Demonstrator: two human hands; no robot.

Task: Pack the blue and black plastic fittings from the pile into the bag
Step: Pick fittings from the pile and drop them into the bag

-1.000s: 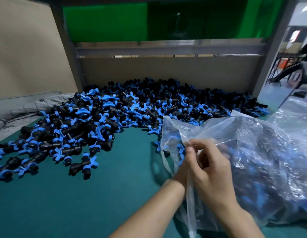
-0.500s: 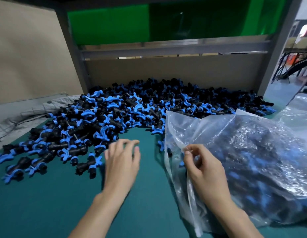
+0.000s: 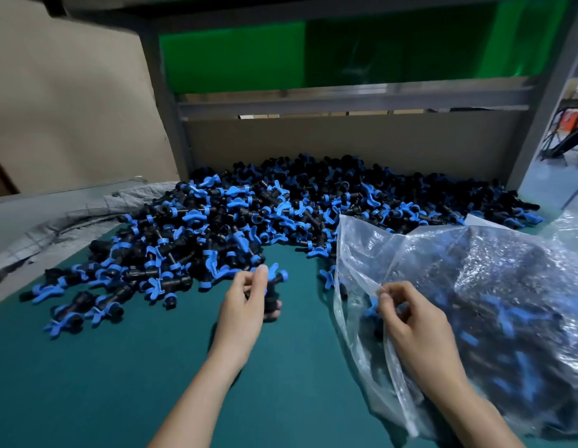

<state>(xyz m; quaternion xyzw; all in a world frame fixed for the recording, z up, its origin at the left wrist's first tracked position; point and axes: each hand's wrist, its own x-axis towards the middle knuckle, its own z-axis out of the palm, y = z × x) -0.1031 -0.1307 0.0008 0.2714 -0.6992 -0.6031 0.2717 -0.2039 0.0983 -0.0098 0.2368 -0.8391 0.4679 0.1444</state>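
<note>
Fitting (image 3: 272, 294), blue and black plastic, one piece: held in the left hand (image 3: 245, 305) over the green mat (image 3: 119, 383), at the near edge of the pile. Thumb and fingers are curled round its black body, and blue ends show past the fingertips. Whether it touches the mat cannot be told.

Right hand (image 3: 413, 324): level with the left hand, apart from it. Thumb and forefinger pinch the near lip of the bag (image 3: 459, 253); the other fingers are curled in.

Bag: clear plastic, lying on the mat at the right, mouth turned left toward the pile. It bulges with packed fittings (image 3: 507, 318), seen blurred through the film. A few loose pieces lie just beside its mouth.

Pile (image 3: 281, 215): a great many loose fittings heaped across the mat from left to right, deepest at the back, running behind the bag. A thinner scatter lies at the near left.

Cloth (image 3: 71, 218): grey, crumpled, along the mat's left edge, meeting the pile's far left.

Board (image 3: 346, 140): brown, upright behind the pile.

Rail (image 3: 346, 98): grey metal, horizontal, above the board.

Sheet (image 3: 232, 59): green, above the rail.
</note>
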